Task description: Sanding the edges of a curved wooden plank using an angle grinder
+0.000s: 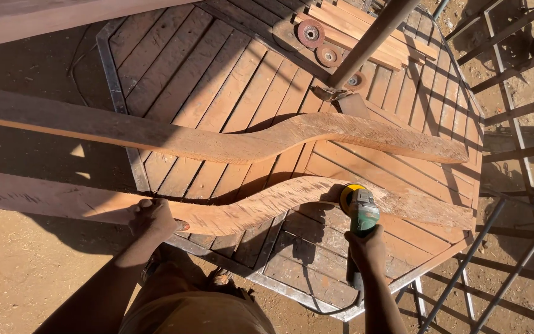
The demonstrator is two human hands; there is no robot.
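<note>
A large octagonal table [217, 93] of reddish wooden slats in a grey metal frame carries two long, wavy-cut wooden planks. The farther curved plank [217, 139] lies free; the nearer curved plank [267, 204] runs left to right across the table, its long axis crosswise to the person's body. The left hand [152, 216] presses on this plank's left stretch, fingers curled over its near edge. The right hand [367, 246] is wrapped tight around the body of a green angle grinder [361, 209], whose yellow-guarded disc meets the plank's near edge, right of its bend. Spare grinding discs [310, 32] lie well apart at the far side.
</note>
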